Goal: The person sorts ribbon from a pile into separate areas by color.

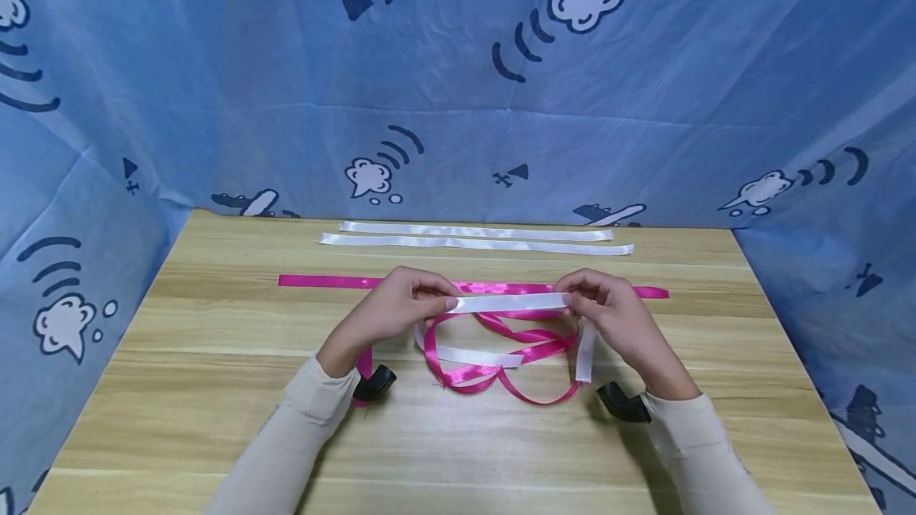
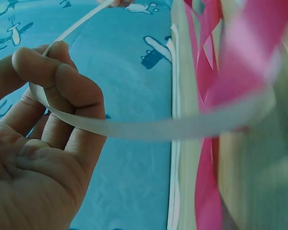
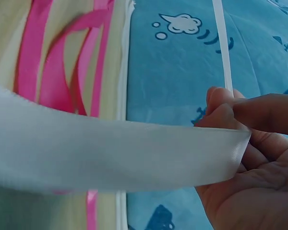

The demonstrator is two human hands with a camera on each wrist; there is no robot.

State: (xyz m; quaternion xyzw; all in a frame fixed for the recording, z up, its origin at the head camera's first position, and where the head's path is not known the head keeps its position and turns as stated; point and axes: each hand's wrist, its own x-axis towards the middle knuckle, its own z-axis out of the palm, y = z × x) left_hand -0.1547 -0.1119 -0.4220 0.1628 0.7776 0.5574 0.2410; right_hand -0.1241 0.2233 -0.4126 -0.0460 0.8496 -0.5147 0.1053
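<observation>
A white satin ribbon (image 1: pixel 510 303) is stretched level between both hands, above the table. My left hand (image 1: pixel 392 310) pinches it between thumb and fingers; in the left wrist view a loose end of the white ribbon (image 2: pixel 153 129) hangs away from that hand (image 2: pixel 53 124). My right hand (image 1: pixel 612 315) pinches the other side, and from it a second loose end (image 1: pixel 585 352) drops toward the table. In the right wrist view this tail (image 3: pixel 115 155) runs off from the fingers of the right hand (image 3: pixel 249 139). Beneath lies a loosely looped pink ribbon (image 1: pixel 465 376).
A pink strip (image 1: pixel 325 281) lies straight across the table behind the hands, partly covered by them. Farther back, two white ribbon strips (image 1: pixel 475 243) lie side by side near the rear edge. Blue patterned cloth (image 1: pixel 458 86) rises behind the wooden table (image 1: pixel 179 388) and at both sides.
</observation>
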